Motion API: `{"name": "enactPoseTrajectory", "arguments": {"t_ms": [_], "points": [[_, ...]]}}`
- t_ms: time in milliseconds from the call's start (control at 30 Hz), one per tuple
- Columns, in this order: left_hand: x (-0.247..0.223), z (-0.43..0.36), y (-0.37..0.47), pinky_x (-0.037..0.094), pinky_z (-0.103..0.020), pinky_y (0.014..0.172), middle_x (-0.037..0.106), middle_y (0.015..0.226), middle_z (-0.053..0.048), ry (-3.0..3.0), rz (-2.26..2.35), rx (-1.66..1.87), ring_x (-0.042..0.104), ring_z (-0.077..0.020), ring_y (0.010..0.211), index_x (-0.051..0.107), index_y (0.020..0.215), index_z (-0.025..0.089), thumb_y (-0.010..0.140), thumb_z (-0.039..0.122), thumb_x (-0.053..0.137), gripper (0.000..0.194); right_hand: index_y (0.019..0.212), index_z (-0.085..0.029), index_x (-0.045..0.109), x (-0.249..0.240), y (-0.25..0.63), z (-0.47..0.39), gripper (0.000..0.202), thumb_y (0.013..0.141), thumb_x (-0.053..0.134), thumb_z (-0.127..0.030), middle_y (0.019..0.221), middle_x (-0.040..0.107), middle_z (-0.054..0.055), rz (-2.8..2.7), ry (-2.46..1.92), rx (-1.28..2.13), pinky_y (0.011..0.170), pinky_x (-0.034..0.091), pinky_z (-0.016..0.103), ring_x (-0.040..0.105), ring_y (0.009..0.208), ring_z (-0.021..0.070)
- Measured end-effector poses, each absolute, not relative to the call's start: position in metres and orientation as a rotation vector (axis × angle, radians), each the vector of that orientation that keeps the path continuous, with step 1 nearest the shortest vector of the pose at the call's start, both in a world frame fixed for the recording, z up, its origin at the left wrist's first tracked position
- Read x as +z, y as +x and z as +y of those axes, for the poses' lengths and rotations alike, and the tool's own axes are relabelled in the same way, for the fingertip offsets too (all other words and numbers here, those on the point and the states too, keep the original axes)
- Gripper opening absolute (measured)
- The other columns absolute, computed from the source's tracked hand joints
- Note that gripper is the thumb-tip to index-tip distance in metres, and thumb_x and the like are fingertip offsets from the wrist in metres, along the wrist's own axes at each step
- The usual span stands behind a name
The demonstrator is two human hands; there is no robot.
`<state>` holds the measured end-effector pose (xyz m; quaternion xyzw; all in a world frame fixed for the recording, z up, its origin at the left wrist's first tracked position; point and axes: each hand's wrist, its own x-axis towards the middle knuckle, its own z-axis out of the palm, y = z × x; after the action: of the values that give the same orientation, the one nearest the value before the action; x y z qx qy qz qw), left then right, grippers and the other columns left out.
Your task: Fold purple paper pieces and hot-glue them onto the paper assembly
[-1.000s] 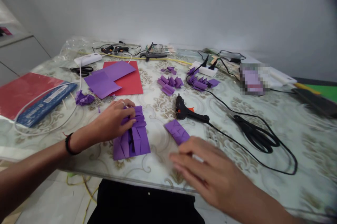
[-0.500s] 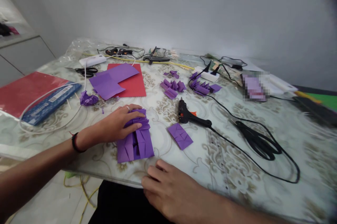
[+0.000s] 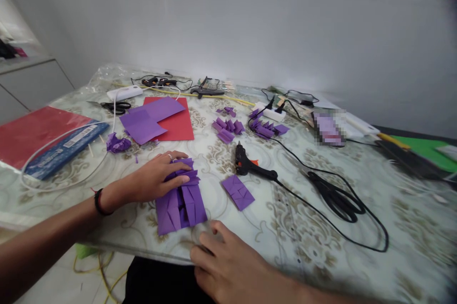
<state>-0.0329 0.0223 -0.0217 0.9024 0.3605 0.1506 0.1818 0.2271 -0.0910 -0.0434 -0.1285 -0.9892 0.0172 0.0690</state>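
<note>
My left hand [image 3: 155, 178] lies flat over the upper part of a pleated purple folded paper [image 3: 182, 211], its fingers stretched across the folds. The paper's lower half shows, with creased flaps and a gap down its middle. By the table's front edge, my right hand [image 3: 228, 261] rests with its fingers loosely bent and apart, just below the paper's lower right corner. I see nothing held in it. A small flat folded purple paper piece [image 3: 238, 192] lies to the right of the pleated one. Beyond it sits a black glue gun [image 3: 255, 165] with its nozzle pointing away.
Behind are rolled purple paper pieces [image 3: 228, 128], a crumpled purple paper [image 3: 117, 143], purple sheets [image 3: 143, 125] on a red sheet [image 3: 182, 125], and scissors [image 3: 116, 106]. Black-handled scissors [image 3: 335, 197] lie at right within the glue gun's cord. A power strip [image 3: 271, 112] stands farther back.
The view has shifted slightly, so the table things appear lower and those at right farther left. My right hand is a little closer to the pleated paper's corner; my left hand stays on it.
</note>
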Motion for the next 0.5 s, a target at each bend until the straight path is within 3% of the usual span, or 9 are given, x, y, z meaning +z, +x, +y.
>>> {"name": "enactPoseTrajectory", "arguments": {"t_ms": [300,500], "points": [[-0.023,0.022,-0.034,0.049,-0.051,0.116,0.063,0.146,-0.017,2.562,1.01,0.422,0.06,-0.031,0.137,0.069,0.136,0.022,0.111,0.039,0.049,0.037,0.093,-0.017,0.075,-0.047,0.23,-0.09,0.028,0.11,0.053,-0.017,0.096,0.075,0.002,-2.93,-0.302,0.096,0.096,0.05,0.048,0.061,0.088,0.0222],[-0.015,0.015,-0.034,0.045,-0.062,0.119,0.059,0.154,-0.021,2.578,1.029,0.325,0.052,-0.038,0.147,0.065,0.144,0.019,0.111,0.05,0.045,0.05,0.094,-0.017,0.072,-0.033,0.239,-0.096,0.025,0.11,0.053,-0.02,0.09,0.075,0.004,-2.905,-0.377,0.106,0.101,0.05,0.043,0.063,0.085,0.0208]]}}
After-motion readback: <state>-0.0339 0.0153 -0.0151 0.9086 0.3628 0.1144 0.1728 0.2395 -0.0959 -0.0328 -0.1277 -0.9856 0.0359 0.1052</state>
